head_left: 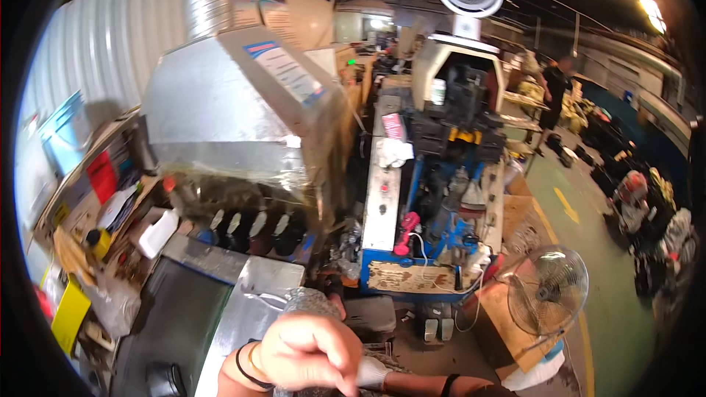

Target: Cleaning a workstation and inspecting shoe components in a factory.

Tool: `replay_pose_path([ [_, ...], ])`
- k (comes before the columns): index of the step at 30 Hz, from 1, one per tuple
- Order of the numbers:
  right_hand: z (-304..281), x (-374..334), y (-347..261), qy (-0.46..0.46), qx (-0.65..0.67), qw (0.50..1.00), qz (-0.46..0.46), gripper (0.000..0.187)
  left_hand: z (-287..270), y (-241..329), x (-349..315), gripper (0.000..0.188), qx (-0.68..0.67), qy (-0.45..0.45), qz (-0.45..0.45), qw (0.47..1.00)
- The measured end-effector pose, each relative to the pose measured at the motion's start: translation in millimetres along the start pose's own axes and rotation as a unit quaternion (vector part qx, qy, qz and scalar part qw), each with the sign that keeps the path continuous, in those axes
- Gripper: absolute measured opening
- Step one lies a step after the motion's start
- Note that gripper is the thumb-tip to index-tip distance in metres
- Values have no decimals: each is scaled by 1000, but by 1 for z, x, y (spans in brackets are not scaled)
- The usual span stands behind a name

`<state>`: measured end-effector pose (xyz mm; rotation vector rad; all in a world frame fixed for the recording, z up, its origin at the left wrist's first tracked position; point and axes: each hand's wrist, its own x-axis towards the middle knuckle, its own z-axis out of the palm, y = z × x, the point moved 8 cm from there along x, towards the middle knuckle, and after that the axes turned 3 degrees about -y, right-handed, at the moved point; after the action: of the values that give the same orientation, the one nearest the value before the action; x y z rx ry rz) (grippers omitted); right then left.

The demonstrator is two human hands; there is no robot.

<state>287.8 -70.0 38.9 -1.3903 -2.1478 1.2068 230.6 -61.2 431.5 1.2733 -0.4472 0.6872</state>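
Observation:
My left hand (312, 349) is raised at the bottom centre, its fingers curled in and pointing down. I cannot make out what, if anything, they hold. Dark and yellow bands circle that wrist. My right forearm comes in from the lower right, with a black band on it, and reaches behind the left hand. What shows of my right hand (373, 373) is white, like a glove or cuff; its fingers are hidden. To the left is a bare metal tabletop (257, 286) beside a dark conveyor belt (173, 309), which carries a black shoe-like item (166, 378).
A metal hood (220, 110) stands over the conveyor, with several shoe-shaped pieces (259, 228) below it. Ahead stands a blue-framed machine (434, 250). A wire fan (546, 290) is at the right, by a cardboard box (507, 323). A person (555, 95) stands far right.

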Motion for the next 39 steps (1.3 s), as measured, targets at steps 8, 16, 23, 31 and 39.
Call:
replay_pose_path([
  [8,53,10,68,-23,39,998,-35,40,-151,-256,-246,43,226,361,-376,823],
  [16,6,5,-2,-31,-62,998,1,38,-154,-278,-244,31,125,326,-386,854],
  [23,35,14,33,14,-6,1000,-10,40,-145,-274,-238,12,299,212,-417,832],
  [31,19,11,19,45,-44,997,-38,40,-143,-270,-233,12,297,201,-387,849],
  [39,33,6,24,144,-12,976,-164,34,-133,-257,-227,21,377,168,-375,830],
])
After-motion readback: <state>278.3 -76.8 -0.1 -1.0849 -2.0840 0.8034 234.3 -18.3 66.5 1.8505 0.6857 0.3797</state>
